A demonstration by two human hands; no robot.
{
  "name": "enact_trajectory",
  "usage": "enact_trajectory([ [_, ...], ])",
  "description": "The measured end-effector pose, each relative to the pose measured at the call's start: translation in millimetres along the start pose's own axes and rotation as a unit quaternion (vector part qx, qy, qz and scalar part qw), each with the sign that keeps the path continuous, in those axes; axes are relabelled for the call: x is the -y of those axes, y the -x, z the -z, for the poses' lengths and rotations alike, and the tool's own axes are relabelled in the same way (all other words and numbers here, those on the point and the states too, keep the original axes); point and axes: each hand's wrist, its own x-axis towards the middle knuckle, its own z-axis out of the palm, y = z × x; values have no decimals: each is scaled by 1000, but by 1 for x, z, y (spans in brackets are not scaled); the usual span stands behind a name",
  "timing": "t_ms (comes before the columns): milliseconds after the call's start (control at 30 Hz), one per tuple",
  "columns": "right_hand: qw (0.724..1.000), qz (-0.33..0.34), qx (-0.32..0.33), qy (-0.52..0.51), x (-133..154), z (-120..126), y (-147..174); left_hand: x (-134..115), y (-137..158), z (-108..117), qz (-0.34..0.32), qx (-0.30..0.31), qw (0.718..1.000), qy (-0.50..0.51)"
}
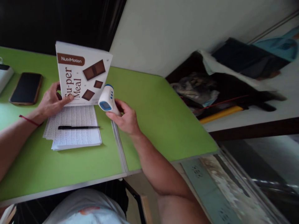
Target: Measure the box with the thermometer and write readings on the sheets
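Just above the stack of written sheets (78,138), there's a white NutriMotion "Su-per Meal" pack (81,76) standing more or less upright, chocolate-piece pictures facing the camera. Can't see what's inside it. The left hand (52,101) has it by the lower left corner, thumb on the front, other fingers around behind the edge. The right hand (127,118) is wrapped around the handle of a white and blue infrared thermometer (107,101), screen side toward the wearer, right by the pack's lower right corner. Can't tell if those two actually touch.

A black pen (78,127) lies across the sheets, tip pointing right. Off to the left there's a smartphone (26,88) with a dark screen, plus a white device (5,76) cut off by the frame.

Room-wise, a wide stretch of green tabletop (163,118) runs from the right hand out to the far right corner. A metal seam (119,146) splits the top just right of the sheets, and a pale trim edge (70,187) runs along the wearer's side.

Behind it all: a dark panel (53,25), then a white wall (144,37). Over on the right, crumpled plastic (196,88) sits above a yellow strip (221,114), kinda blurry.
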Motion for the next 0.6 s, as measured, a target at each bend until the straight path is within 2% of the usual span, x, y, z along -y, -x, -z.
enact_trajectory([
  [100,988,-10,-5,156,-20,15,-12,4,-2,1,4,-23,999,-39],
  [200,964,-48,32,260,-28,19,-17,7,-4,3,-2,-25,997,-71],
  [400,946,-56,62,313,-28,18,-16,13,-8,6,-78,-3,992,-103],
  [467,945,-29,39,322,-25,18,-15,15,-9,8,-60,13,994,-93],
  [533,949,32,6,312,-20,13,-11,13,-8,9,-41,18,994,-104],
  [600,955,111,9,273,-11,4,-3,8,-5,10,-44,-18,993,-107],
])
